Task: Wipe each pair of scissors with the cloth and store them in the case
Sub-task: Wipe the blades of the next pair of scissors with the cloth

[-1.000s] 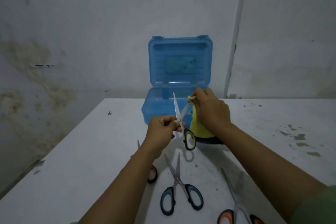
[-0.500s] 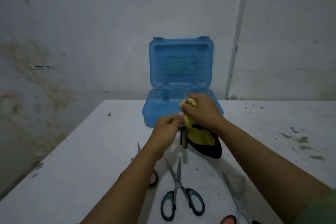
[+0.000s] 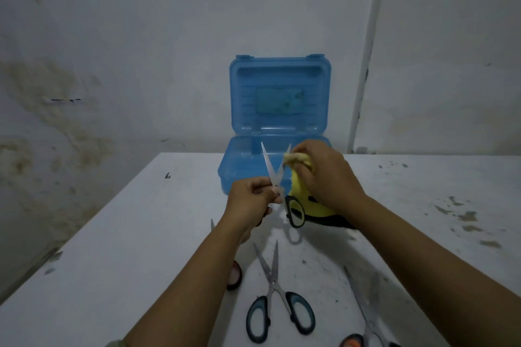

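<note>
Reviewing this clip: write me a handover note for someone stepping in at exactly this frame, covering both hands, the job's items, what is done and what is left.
Left hand: grips the black-handled scissors near the pivot, blades spread and pointing up.
Right hand: pinches the yellow cloth against the right blade, near its tip.
Blue plastic case: open at the table's far side; no scissors visible inside, though the hands hide part of it.
On the white table: blue-handled scissors, orange-handled scissors, and red-handled scissors partly under the left arm.
Done: nothing visibly stored.
Left: finish wiping this pair, store it, then the other three.
</note>
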